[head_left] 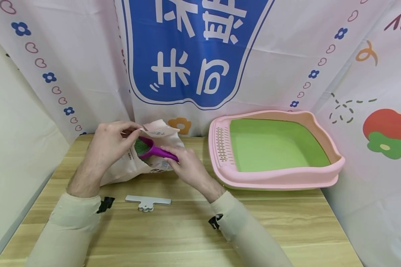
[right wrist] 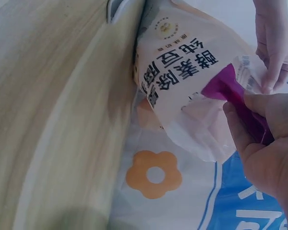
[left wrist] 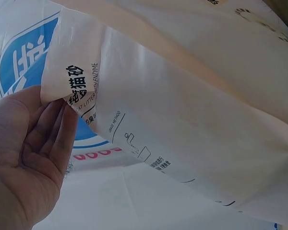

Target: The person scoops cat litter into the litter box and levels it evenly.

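Bag (head_left: 127,170): lies near the table's (head_left: 173,233) far left corner, its mouth gaping toward the right; the limp wall probably needs a hand to stop it closing.
Left hand (head_left: 109,145): pinches the bag's lip, apparently to hold the opening wide for the scoop.
Right hand (head_left: 189,164): grasps the scoop (head_left: 162,152) by its handle, a grip that seems suited to steadying a loaded bowl.
Granules (head_left: 140,147): green, in the scoop's bowl, within the bag's mouth.
Clip (head_left: 148,201): flat between the bag and the near edge, presumably unneeded while the bag is open.
Litter tray (head_left: 277,179): at the far right corner, its rim unobstructed, likely for easy access.
Hidden parts: the bag's depth and fill; most of the bowl in the right wrist view, behind the bag wall; the entire scoop in the left wrist view.
Hard to read: the bag's smallest print.
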{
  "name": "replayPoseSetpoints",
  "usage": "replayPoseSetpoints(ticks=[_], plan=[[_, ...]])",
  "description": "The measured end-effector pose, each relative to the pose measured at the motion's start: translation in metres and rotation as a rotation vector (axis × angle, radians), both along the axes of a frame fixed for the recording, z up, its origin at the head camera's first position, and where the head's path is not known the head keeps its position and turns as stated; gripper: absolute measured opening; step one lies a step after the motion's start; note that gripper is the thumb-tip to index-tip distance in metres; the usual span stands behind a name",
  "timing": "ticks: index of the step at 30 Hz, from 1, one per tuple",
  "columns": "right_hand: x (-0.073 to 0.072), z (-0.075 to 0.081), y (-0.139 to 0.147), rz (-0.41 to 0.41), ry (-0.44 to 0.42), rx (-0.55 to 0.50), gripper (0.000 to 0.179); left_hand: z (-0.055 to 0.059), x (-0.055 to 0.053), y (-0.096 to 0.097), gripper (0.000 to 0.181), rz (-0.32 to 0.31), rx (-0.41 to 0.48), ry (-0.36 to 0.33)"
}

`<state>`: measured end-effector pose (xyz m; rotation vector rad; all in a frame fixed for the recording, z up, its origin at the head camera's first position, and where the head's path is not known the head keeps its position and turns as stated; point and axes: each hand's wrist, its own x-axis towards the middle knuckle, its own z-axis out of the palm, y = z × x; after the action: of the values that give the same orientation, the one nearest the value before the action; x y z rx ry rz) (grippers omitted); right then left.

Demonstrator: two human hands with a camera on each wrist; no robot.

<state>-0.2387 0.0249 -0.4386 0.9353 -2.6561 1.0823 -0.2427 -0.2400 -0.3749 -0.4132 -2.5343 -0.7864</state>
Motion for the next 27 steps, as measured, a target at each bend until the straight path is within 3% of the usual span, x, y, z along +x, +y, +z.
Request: replayPoseSetpoints(ticks=[9, 19, 27], plan=[[0.000, 0.011, 0.012, 0.048, -0.014, 0.023, 0.041, 0.002, 0.002, 0.000, 0.018, 0.010, 0.002, -0.054], [0.000, 0.030, 0.035, 0.035, 0.056, 0.003, 0.043, 0.004, 0.001, -0.004, 0.017, 0.015, 0.011, -0.003], [0.000, 0.037, 0.050, 0.005, 0.033, -0.033, 0.041, 0.005, 0.000, -0.006, 0.021, 0.032, 0.025, -0.045]])
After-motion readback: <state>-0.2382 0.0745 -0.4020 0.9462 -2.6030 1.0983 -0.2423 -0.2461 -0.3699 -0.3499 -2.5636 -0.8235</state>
